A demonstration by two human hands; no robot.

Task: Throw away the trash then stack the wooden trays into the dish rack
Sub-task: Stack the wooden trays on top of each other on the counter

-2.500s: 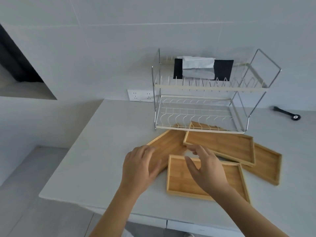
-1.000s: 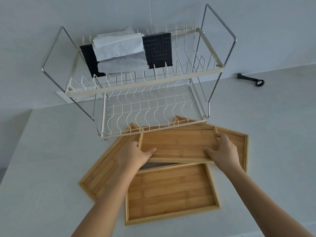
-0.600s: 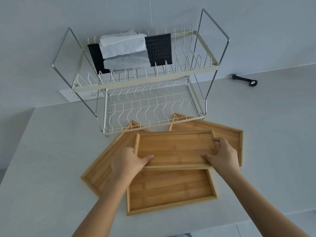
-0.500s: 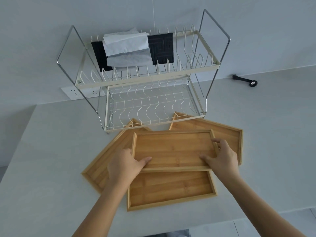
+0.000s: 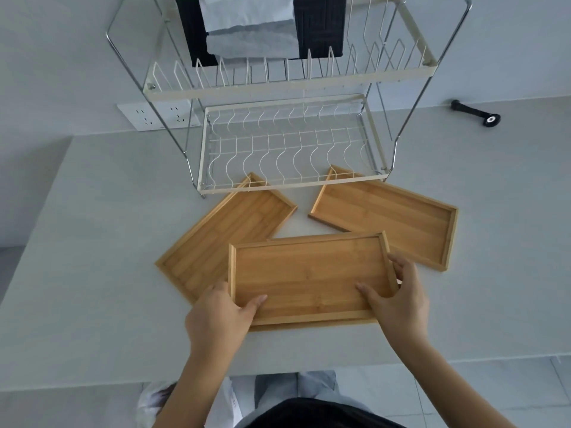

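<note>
Three trays show fully: I grip the near tray [image 5: 309, 279] at its short ends, left hand [image 5: 217, 319] and right hand [image 5: 398, 304] clamped on it, over a fourth tray edge [image 5: 309, 327] peeking below. Two others, left tray [image 5: 222, 236] and right tray [image 5: 392, 220], lie flat on the counter [image 5: 92, 242], corners tucked under the rack [image 5: 290, 156]. One black box [image 5: 318, 29] with tissue [image 5: 247, 23] sits on the rack's upper tier.
</note>
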